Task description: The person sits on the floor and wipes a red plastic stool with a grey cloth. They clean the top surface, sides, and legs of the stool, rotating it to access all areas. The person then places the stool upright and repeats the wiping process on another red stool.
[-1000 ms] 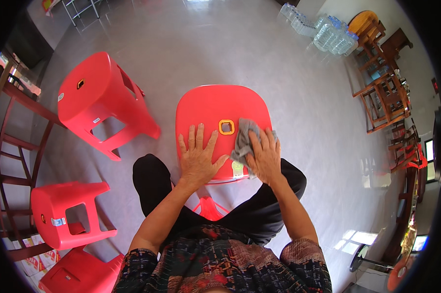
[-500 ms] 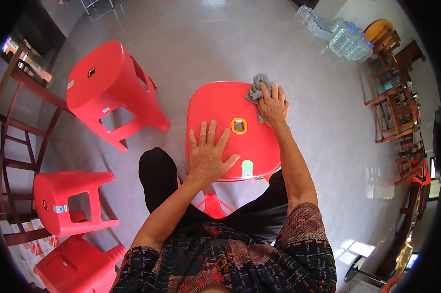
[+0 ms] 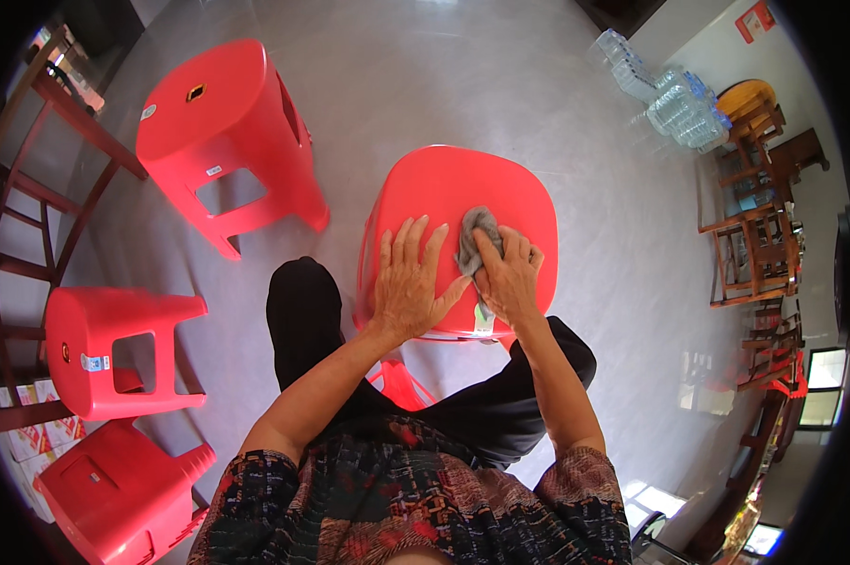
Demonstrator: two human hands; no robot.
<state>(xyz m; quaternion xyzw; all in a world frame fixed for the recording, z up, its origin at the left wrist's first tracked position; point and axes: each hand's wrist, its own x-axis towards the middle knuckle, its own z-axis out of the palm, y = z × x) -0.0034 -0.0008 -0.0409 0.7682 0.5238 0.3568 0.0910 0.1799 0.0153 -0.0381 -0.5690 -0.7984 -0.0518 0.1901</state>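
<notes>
My left hand (image 3: 408,282) lies flat, fingers spread, on the seat of the red plastic stool (image 3: 462,202) between my knees, gripping nothing. My right hand (image 3: 508,275) presses a bunched grey cloth (image 3: 472,240) against the same seat, fingers curled over it, just beside the left hand's fingertips. A second red stool (image 3: 227,132) stands upright on the grey floor (image 3: 500,75) to my left. Two more red stools (image 3: 114,348) lie tipped near a dark wooden chair frame (image 3: 29,217).

Red stool seat and grey cloth

A crumpled grey cloth (image 3: 473,247) lies near the middle of the glossy red square plastic stool (image 3: 462,193) seat, towards its near edge; the stool stands upright on the floor.
</notes>
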